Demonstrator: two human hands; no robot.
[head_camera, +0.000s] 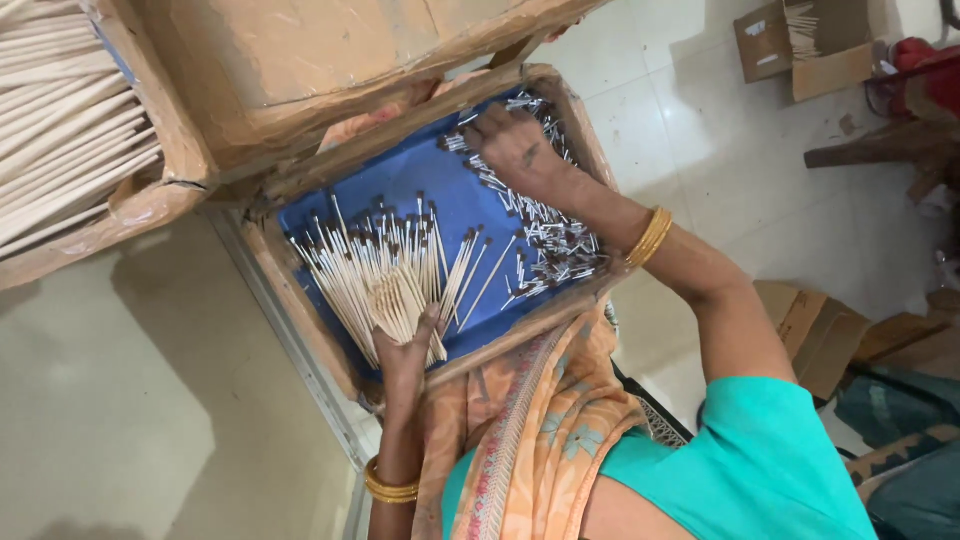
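1. Clasped in the left hand (405, 345) is a fanned bundle of thin pale sticks (375, 272) with dark tips, gripped at the plain ends near the tray's near edge, the tips spreading toward the tray's middle.

2. Spread fingers of the right hand (515, 145) press down on loose dark-tipped sticks (545, 235) at the tray's far right corner; whether any are pinched between the fingers cannot be told.

3. Those loose sticks lie scattered in a band along the tray's right edge, well apart from the bundle; a few singles lie between the two.

4. Both wrists carry gold bangles (650, 236); the person wears a teal blouse and an orange patterned drape (530, 440).

5. Holding it all is a shallow tray (300, 300) with worn brown cardboard walls and a blue lining, set on the person's lap.

6. Just beyond the tray's far edge a brown cardboard box (300, 60) tilts with flaps open; at the upper left another carton (60, 110) is packed with long plain pale sticks.

7. At the upper right, a small open cardboard box (800, 45) bearing a white label stands on the floor with more pale sticks inside.

8. Pale glossy floor tiles (700, 130) surround the work; flattened cardboard pieces (830, 330) lie at the right.
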